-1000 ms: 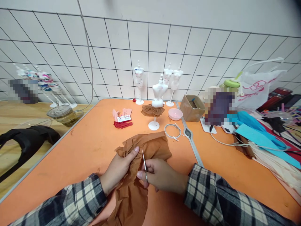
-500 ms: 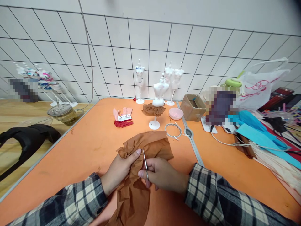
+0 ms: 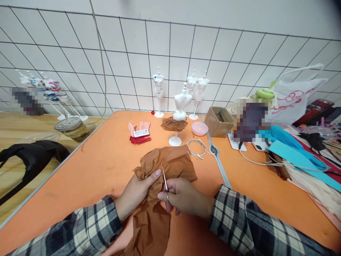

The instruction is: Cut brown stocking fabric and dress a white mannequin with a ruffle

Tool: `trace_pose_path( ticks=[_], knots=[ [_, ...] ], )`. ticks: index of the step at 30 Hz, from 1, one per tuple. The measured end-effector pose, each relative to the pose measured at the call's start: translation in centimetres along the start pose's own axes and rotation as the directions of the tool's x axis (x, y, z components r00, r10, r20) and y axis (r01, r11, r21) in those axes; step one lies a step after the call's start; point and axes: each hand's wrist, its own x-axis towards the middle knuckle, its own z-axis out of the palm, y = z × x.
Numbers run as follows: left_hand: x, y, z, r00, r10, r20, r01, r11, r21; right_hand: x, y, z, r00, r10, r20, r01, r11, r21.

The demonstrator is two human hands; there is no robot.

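Note:
A long piece of crinkled brown fabric (image 3: 152,225) runs from the near edge of the view up to the middle of the orange table (image 3: 87,170). My left hand (image 3: 137,190) is closed on its bunched part, thumb on top. In my right hand (image 3: 182,196) is a small pair of silver scissors (image 3: 165,181), its thumb at a handle loop. The blades point away from me and lie against the cloth, just right of my left thumb. Beyond the fabric stands a small white dress form (image 3: 182,103) wearing a gathered brown skirt (image 3: 174,124).
Behind are more small dress forms (image 3: 158,89). A pink bowl (image 3: 199,129), a wire ring (image 3: 196,147) and a cardboard box (image 3: 218,122) stand right of centre. Pink and red cloth (image 3: 140,139) lies left. Blue fabric (image 3: 295,149), cables and a plastic bag (image 3: 291,96) crowd the right side.
The fabric's far part has shifted slightly and looks a little more rumpled. Both hands keep nearly the same place and hold.

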Motion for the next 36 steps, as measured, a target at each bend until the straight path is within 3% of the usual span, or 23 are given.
trace_pose_path(
  ticks=[6,11,20,23,28,30,32,34,36],
  knots=[
    [-0.1,0.0,0.0,0.993,0.055,0.100,-0.060,0.997,0.044,-0.2,0.1,-0.2,0.998,-0.050,-0.034,0.048,0.998,-0.048],
    [-0.1,0.2,0.0,0.990,0.119,0.075,-0.125,0.989,0.077,0.1,0.4,-0.2,0.998,-0.058,-0.001,0.058,0.998,-0.015],
    [-0.3,0.5,0.1,0.986,0.128,0.104,-0.140,0.983,0.116,-0.2,0.2,-0.2,0.997,-0.078,-0.021,0.078,0.997,-0.006],
    [-0.3,0.6,-0.2,0.985,0.138,0.103,-0.133,0.990,-0.050,0.1,0.4,-0.2,0.998,-0.055,-0.019,0.056,0.998,0.008],
    [0.7,1.6,-2.4,0.988,0.146,-0.053,-0.155,0.922,-0.354,-0.3,0.4,-0.8,0.999,-0.043,-0.018,0.040,0.989,-0.144],
    [1.1,2.0,-3.2,0.996,0.094,0.008,-0.085,0.927,-0.365,-0.5,0.4,-1.1,0.997,-0.075,-0.002,0.073,0.974,-0.217],
    [1.3,2.1,-3.4,0.983,0.020,0.180,0.040,0.946,-0.321,-0.7,0.5,-1.3,0.994,-0.108,0.011,0.107,0.961,-0.257],
    [1.1,2.1,-3.2,0.923,-0.028,0.385,0.132,0.960,-0.247,-0.7,0.5,-1.4,0.990,-0.137,0.015,0.136,0.950,-0.283],
    [0.8,2.1,-2.7,0.861,0.003,0.508,0.094,0.982,-0.166,-0.7,0.6,-1.4,0.988,-0.156,0.016,0.153,0.936,-0.316]
  ],
)
